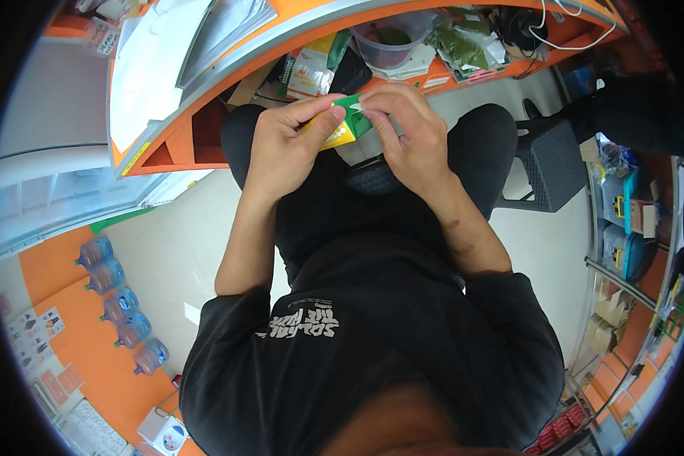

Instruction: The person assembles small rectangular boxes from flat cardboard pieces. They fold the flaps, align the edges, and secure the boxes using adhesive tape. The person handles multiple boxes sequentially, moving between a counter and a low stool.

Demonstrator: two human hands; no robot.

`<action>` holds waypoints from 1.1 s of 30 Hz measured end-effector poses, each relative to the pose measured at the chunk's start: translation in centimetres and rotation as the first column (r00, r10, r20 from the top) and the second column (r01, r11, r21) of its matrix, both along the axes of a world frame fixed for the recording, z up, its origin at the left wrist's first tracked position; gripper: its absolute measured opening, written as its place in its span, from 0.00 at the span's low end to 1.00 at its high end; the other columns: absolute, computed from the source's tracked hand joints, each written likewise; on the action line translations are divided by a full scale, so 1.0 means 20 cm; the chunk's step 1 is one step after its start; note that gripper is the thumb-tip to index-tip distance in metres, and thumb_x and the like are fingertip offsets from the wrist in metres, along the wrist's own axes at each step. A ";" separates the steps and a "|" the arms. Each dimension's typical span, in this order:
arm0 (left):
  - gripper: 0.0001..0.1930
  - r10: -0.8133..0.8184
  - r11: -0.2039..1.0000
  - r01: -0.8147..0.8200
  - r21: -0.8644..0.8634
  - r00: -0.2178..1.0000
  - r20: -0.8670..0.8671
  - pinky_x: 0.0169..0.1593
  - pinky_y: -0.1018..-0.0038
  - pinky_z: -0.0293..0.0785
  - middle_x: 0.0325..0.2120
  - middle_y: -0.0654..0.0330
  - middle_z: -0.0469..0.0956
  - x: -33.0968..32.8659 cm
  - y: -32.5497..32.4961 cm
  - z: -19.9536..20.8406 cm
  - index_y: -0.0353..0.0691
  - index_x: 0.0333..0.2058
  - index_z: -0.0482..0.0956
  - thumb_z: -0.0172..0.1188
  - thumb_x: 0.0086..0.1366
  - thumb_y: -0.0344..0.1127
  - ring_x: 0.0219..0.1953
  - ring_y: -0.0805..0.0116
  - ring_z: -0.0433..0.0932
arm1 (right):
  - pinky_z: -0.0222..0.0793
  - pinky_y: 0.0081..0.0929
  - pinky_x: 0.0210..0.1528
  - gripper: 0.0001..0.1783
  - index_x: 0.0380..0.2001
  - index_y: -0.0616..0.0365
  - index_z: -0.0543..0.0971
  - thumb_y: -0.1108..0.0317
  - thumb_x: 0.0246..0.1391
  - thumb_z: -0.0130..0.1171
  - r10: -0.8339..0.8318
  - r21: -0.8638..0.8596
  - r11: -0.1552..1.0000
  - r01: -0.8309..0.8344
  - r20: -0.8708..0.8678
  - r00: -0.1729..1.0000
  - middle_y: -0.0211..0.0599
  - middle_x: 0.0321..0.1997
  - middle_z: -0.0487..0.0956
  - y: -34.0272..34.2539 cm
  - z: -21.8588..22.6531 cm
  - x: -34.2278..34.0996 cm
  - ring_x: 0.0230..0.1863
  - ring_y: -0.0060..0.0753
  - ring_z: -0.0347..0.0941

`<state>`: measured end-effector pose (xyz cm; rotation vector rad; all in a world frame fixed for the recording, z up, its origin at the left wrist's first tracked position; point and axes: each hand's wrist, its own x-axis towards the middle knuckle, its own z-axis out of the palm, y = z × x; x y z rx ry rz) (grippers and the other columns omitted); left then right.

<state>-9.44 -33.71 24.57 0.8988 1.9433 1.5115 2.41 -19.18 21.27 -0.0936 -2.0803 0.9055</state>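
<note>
A small yellow and green cardboard box point(345, 135) is held up above my lap, near the front edge of the desk. My left hand point(284, 146) grips its yellow side, thumb on top. At the green end, my right hand point(412, 135) has thumb and forefinger closed on the flap, where a small pale edge shows. Whatever the box contains is hidden from view.
An orange desk point(159, 143) curves in front of me, with loose papers point(148, 68) at its left. Its shelf carries a clear plastic tub point(391, 53) and packets. A dark woven stool point(551, 167) and another person's leg point(638, 114) are at right; water bottles point(119, 304) line the left.
</note>
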 end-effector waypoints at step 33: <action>0.14 -0.113 0.931 -0.155 0.329 0.737 0.667 0.49 0.75 0.81 0.43 0.52 0.80 -0.18 0.11 -0.32 0.30 0.48 0.71 0.61 0.67 0.27 0.45 0.68 0.82 | 0.76 0.35 0.50 0.21 0.38 0.60 0.73 0.73 0.43 0.73 0.073 -0.200 0.978 -0.053 0.092 0.993 0.47 0.63 0.67 -0.03 -0.28 -0.15 0.52 0.46 0.76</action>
